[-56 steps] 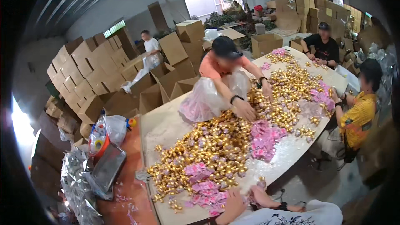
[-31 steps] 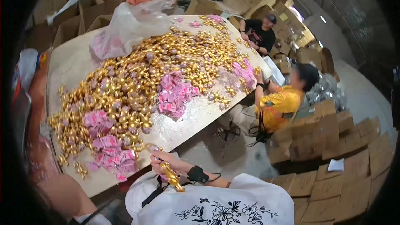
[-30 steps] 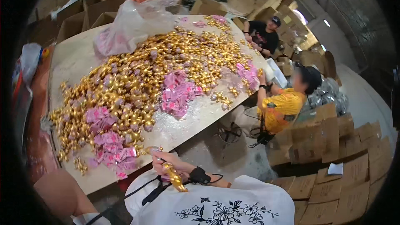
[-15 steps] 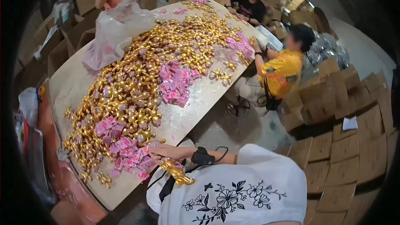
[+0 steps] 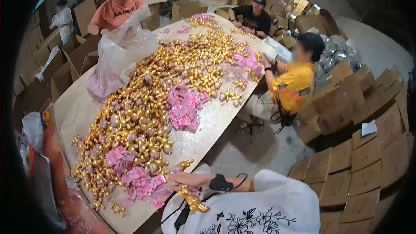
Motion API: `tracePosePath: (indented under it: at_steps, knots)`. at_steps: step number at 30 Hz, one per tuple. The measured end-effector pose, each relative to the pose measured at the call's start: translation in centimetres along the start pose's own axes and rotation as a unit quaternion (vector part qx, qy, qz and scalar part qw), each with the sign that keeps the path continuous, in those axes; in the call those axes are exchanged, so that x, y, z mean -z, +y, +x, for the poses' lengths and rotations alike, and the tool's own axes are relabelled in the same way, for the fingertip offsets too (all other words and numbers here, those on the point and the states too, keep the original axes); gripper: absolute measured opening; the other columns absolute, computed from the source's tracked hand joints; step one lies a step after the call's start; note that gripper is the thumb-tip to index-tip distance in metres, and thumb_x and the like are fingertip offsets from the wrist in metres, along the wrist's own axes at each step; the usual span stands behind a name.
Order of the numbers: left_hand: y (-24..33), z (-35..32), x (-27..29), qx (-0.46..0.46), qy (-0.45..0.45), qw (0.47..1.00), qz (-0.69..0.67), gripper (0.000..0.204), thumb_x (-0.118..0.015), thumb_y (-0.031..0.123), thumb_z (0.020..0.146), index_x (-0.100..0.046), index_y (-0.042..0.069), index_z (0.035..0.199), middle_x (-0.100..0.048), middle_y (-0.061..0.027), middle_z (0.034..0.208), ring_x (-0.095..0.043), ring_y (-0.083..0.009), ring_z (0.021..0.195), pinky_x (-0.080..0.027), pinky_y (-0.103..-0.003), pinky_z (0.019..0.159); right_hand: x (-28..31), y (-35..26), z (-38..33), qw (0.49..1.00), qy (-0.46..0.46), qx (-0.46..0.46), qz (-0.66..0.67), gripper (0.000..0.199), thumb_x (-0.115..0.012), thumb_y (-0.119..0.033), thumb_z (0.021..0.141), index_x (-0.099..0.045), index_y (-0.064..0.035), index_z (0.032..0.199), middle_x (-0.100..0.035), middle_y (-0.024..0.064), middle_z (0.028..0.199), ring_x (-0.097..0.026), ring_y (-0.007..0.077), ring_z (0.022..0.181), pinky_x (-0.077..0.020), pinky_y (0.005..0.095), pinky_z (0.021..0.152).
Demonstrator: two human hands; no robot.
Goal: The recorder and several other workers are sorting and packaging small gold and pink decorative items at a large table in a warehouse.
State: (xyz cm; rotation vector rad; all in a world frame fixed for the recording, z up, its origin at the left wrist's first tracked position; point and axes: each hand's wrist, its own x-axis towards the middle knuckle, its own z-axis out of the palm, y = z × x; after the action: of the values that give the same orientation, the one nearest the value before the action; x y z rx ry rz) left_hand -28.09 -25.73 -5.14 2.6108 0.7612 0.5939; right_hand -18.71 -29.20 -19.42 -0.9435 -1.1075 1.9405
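My right hand (image 5: 177, 181), with a black device strapped to the wrist, reaches left over the table's near edge. Its fingers are curled, and a shiny gold figurine (image 5: 192, 200) hangs just below them, apparently in their grip. A second gold figurine (image 5: 182, 165) juts out beyond the hand at the table edge. Close to the fingertips lie pink printed packets (image 5: 141, 180), partly spread over the gold pile. A large heap of gold figurines (image 5: 134, 104) with pale purple parts covers much of the white table (image 5: 78, 104). My left hand does not show.
More pink packets (image 5: 186, 108) lie mid-table. A clear plastic bag (image 5: 125, 56) stands at the far left beside a person in orange (image 5: 119, 13). Another in yellow (image 5: 290, 80) works along the right edge, one in black (image 5: 252, 18) beyond. Cardboard boxes (image 5: 359, 169) stack at right.
The view has tilted, so the table and people sit lower in it. My right hand stays by the pink packets with the figurine. The person in orange has lowered a raised arm toward the bag.
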Motion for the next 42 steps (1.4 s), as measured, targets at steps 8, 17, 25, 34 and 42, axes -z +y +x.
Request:
tracePosePath:
  at_steps: [8,17,25,34,42]
  knots:
    - [-1.7,0.9,2.4,0.048,0.017,0.999,-0.018,0.048,-0.060,0.021,0.078,-0.040,0.001,0.116,-0.055,-0.0170,0.094,-0.054,-0.0300,0.082,-0.043,-0.041,0.073,-0.2,-0.6,1.4,0.988,-0.121,0.083,0.051,0.039,-0.026,-0.038,0.096,-0.039,-0.0097,0.072,-0.038,-0.0043,0.064,-0.034,0.0055,0.060,-0.0329,0.0224,0.054]
    - [-3.1,-3.4,-4.4,0.216,0.021,0.944,-0.249,0.049,-0.061,0.023,0.078,-0.039,0.001,0.116,-0.057,-0.0168,0.088,-0.056,-0.0296,0.076,-0.044,-0.040,0.069,7.2,0.3,-3.3,0.996,0.025,-0.019,0.084,0.039,-0.029,-0.035,0.095,-0.039,-0.0097,0.068,-0.033,-0.0037,0.059,-0.037,0.0058,0.054,-0.0343,0.0226,0.051]
    - [0.7,6.0,-14.8,0.240,-0.013,0.919,-0.314,0.049,-0.059,0.016,0.081,-0.035,0.004,0.122,-0.060,-0.0117,0.087,-0.058,-0.0223,0.071,-0.047,-0.036,0.064,15.5,-6.1,-5.0,0.929,0.244,0.080,-0.265,0.033,-0.031,-0.029,0.094,-0.045,-0.0004,0.084,-0.049,0.0139,0.061,-0.052,0.0242,0.056,-0.0421,0.0365,0.056]
    - [3.6,16.8,-13.3,0.318,-0.140,0.858,-0.379,0.045,-0.062,0.016,0.078,-0.044,0.002,0.117,-0.055,-0.0100,0.099,-0.053,-0.0157,0.085,-0.043,-0.027,0.076,24.3,-9.7,-9.9,0.966,0.236,0.102,-0.036,0.013,-0.046,-0.017,0.090,-0.047,-0.0053,0.093,-0.048,-0.0001,0.076,-0.047,0.0070,0.069,-0.0400,0.0246,0.058]
    - [3.5,11.1,-13.3,0.274,-0.082,0.885,-0.367,0.042,-0.062,0.014,0.074,-0.044,0.002,0.110,-0.054,-0.0133,0.089,-0.054,-0.0205,0.079,-0.044,-0.030,0.070,21.8,-11.2,-13.0,0.980,0.088,0.112,-0.142,0.016,-0.056,-0.019,0.086,-0.053,-0.0061,0.094,-0.049,-0.0034,0.079,-0.041,0.0038,0.069,-0.0349,0.0199,0.060]
